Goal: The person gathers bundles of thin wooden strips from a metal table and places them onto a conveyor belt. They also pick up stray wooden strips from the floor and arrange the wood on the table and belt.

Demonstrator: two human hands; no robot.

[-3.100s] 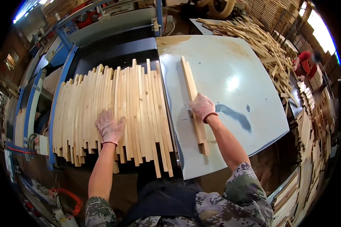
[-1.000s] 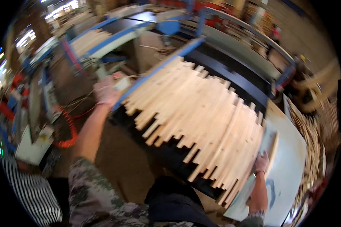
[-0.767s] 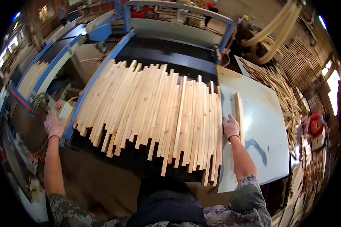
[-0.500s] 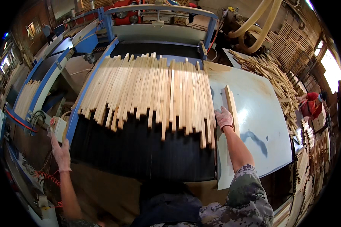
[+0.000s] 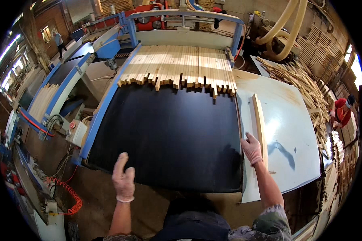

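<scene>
My left hand (image 5: 124,176), in a pale glove, hovers by the near left edge of the black conveyor belt (image 5: 165,136). Its fingers are stretched out, the thumb apart, with nothing in it. Over the belt's right edge is my right hand (image 5: 252,150), also gloved and empty, with its fingers apart. It is close beside a single wooden strip (image 5: 260,120) lying lengthwise on the pale metal side table (image 5: 285,124); whether it touches the strip I cannot tell. Across the belt's far part, a row of wooden strips (image 5: 177,64) lies side by side, near ends uneven.
A grey control box (image 5: 77,133) with a red button stands left of the belt's blue side rail (image 5: 104,106). Farther right lies a heap of loose strips (image 5: 297,90), with a person in red (image 5: 342,112) beside it. A coiled orange hose (image 5: 74,199) hangs at lower left.
The row of strips has travelled away along the belt, its far ends now under the blue frame. My left hand has left the control box and moved right; my right hand has drawn slightly nearer.
</scene>
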